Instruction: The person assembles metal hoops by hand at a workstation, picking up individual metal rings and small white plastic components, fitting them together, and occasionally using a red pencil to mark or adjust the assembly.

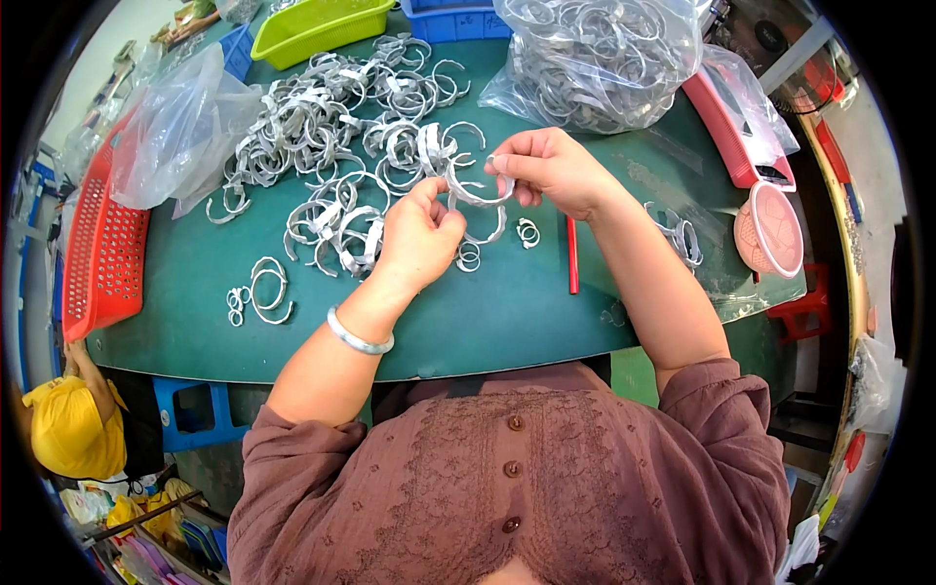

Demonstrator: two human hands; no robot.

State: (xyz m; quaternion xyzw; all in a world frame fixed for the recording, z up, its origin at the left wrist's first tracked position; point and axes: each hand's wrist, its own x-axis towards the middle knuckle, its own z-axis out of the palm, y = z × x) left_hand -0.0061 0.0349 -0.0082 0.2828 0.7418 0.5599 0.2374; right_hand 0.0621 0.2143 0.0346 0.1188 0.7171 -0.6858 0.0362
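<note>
Over the green table, my right hand [556,174] pinches one end of a silver-grey open cuff bracelet [481,202]. The fingers of my left hand [417,236] are closed at the bracelet's other side; part of that grip is hidden. Just beyond and left of my hands lie loose cuff bracelets [336,222], in a pile reaching back to a larger heap [302,112]. Near my left hand are small rings [469,256], and another ring cluster [527,232] sits below my right hand. A red pen-like stick [572,255] lies beside my right forearm.
A clear bag full of cuffs [600,68] stands at the back. Red [105,239], lime-green [317,31] and pink [726,122] baskets line the edges. Two cuffs [270,291] lie front left. At far left is a person in yellow [76,424] near a blue stool [198,414].
</note>
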